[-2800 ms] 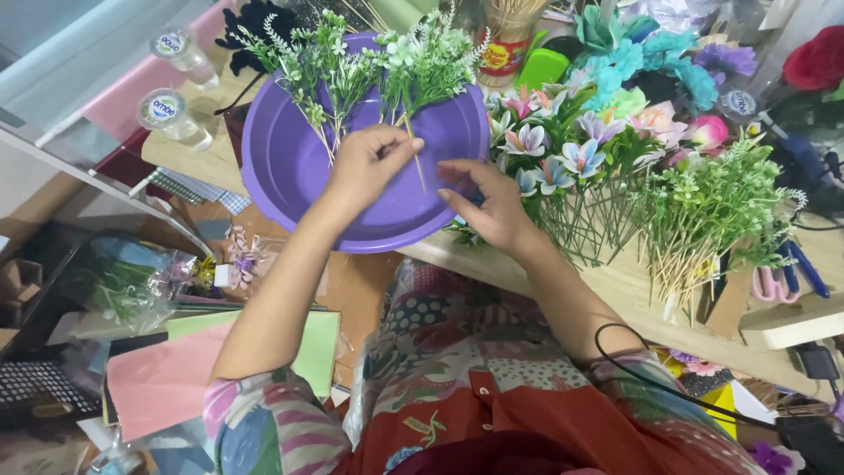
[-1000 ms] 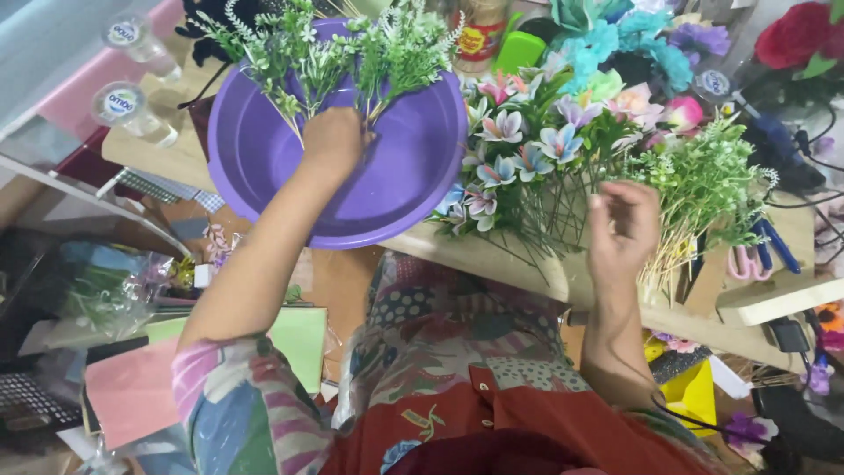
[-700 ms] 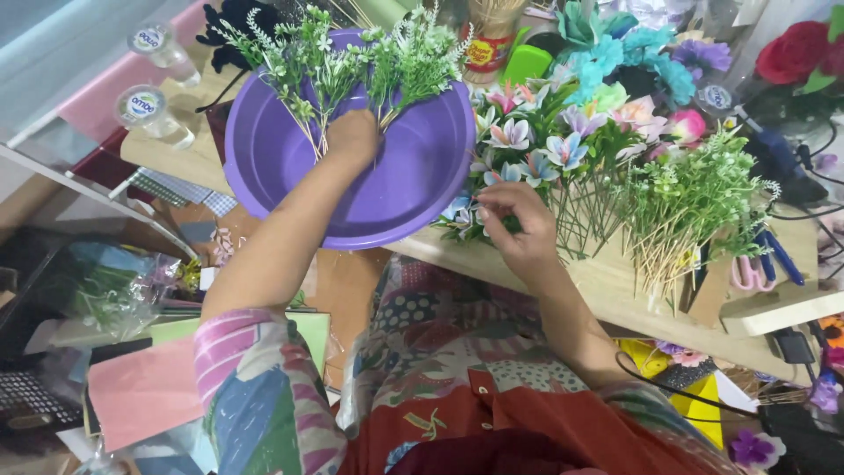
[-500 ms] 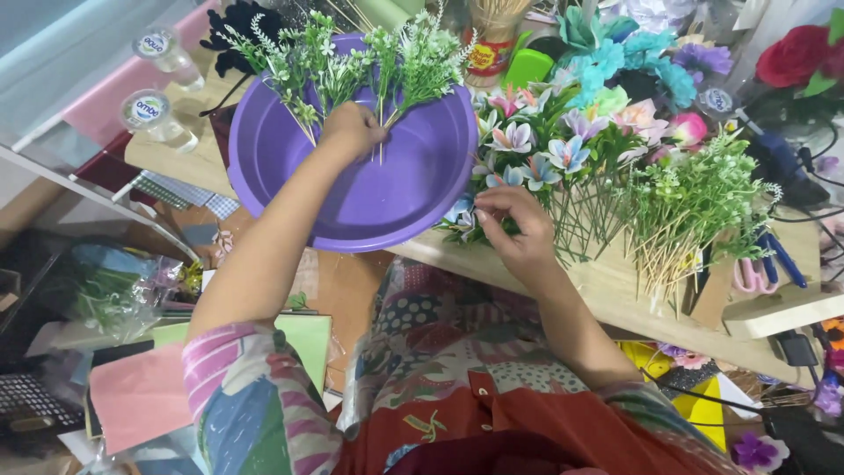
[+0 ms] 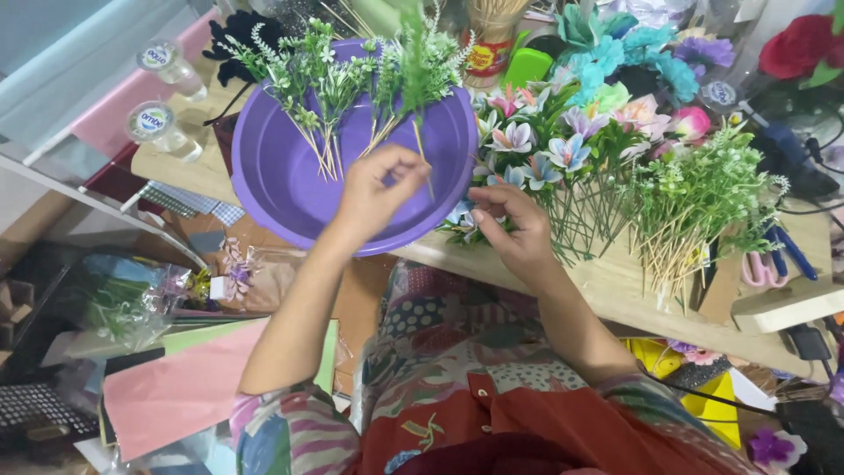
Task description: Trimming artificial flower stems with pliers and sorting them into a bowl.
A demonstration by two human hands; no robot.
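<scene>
We note the left hand (image 5: 374, 189) over the purple basin (image 5: 290, 189), fingers pinched on a green sprig (image 5: 413, 66), stem upright. Right hand (image 5: 514, 229) sits just beside, fingers closed on a blue flower (image 5: 459, 214) at the basin's rim.

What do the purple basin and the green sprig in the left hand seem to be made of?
Purple basin: likely moulded plastic, smooth with a soft sheen and a rolled rim. Green sprig, pinched by the left hand: probably artificial plastic foliage on a thin pale stick, judging by its uniform colour and stiff leaves.
</scene>
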